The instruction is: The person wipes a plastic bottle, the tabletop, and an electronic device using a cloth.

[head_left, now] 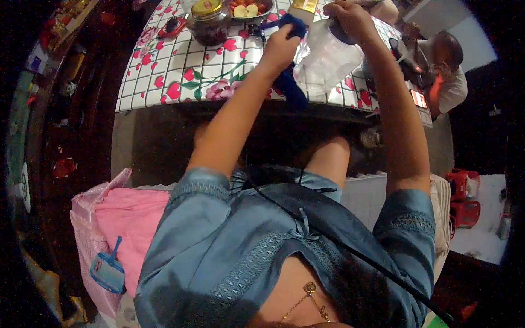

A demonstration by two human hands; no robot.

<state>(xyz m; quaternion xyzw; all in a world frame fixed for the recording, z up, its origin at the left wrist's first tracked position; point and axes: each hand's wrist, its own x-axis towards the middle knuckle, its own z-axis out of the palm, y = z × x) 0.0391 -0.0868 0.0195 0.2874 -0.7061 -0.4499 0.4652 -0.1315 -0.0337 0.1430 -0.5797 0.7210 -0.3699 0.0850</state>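
Note:
My left hand [280, 50] is closed around a bunched dark blue cloth [292, 90], whose lower end hangs over the table's front edge. To its right, my right hand [354, 23] grips a large clear container [331, 60] by its dark round end. The container is tilted, its see-through body reaching down toward the table edge. The blue cloth is right beside the container's left side; whether they touch, I cannot tell. Behind the container stands a gold-coloured box [304, 6], partly cut off by the frame.
A glass jar [209, 27] with a gold lid, a bowl of fruit [265, 11] and a hairbrush [171, 25] are on the patterned tablecloth [158, 68]. Another person [449, 71] sits at the right by a lit phone [419, 98]. Pink cloth [131, 210] lies at my left.

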